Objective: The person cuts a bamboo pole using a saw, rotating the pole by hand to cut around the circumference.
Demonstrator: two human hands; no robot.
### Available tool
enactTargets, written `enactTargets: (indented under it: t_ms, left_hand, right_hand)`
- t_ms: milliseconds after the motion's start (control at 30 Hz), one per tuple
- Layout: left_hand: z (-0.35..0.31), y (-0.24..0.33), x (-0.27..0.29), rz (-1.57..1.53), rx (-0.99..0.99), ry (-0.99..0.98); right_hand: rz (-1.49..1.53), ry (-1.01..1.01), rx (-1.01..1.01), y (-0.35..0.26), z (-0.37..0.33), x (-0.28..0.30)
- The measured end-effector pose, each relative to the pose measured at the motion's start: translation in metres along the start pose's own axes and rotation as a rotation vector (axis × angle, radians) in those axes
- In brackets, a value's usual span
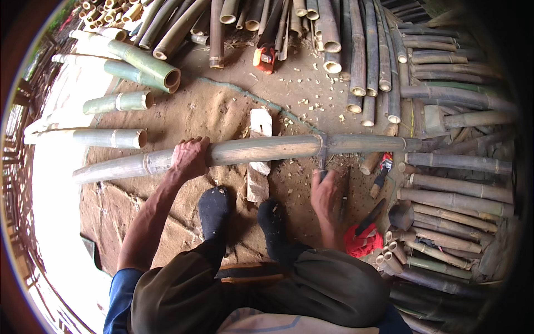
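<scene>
A long grey-green bamboo pole [261, 149] lies crosswise in front of me, resting over a pale wooden block [257, 186]. My left hand [190, 158] is wrapped around the pole left of its middle. Right of the block, my right hand [325, 192] is closed on the dark handle of a thin-bladed tool [322, 161]. Its narrow blade meets the pole at a node; the exact kind of tool cannot be made out. Both of my feet, in dark socks, stand just on the near side of the pole.
Cut bamboo lengths [364, 50] are stacked at the back, left and right. An orange-handled tool [264, 58] lies beyond the brown ground cloth [167, 106]. On the right lie a red cloth [364, 240], a dark-handled tool [370, 217] and a dark mallet-like head [400, 217]. Wood chips litter the ground.
</scene>
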State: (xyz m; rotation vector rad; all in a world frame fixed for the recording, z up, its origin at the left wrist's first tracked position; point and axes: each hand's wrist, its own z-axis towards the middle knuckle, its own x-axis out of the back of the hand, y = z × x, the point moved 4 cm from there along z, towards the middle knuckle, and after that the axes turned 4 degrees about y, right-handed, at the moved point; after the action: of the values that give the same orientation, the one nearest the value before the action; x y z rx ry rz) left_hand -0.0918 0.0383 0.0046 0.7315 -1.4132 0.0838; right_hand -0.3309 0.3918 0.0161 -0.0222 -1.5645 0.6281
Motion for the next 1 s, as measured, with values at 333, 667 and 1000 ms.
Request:
enactTargets:
  t_ms: [333,667,1000]
  left_hand:
    - [-0.018,0.009,-0.022,0.196,-0.076,0.309]
    - [-0.014,0.001,-0.006,0.1,-0.012,0.164]
    - [-0.012,0.011,0.003,0.099,-0.05,0.095]
  right_hand:
    - [-0.004,-0.13,0.09,-0.013,0.003,0.004]
    - [-0.056,-0.195,0.261,-0.027,-0.001,0.002]
    - [-0.07,-0.08,0.335,-0.012,-0.009,-0.008]
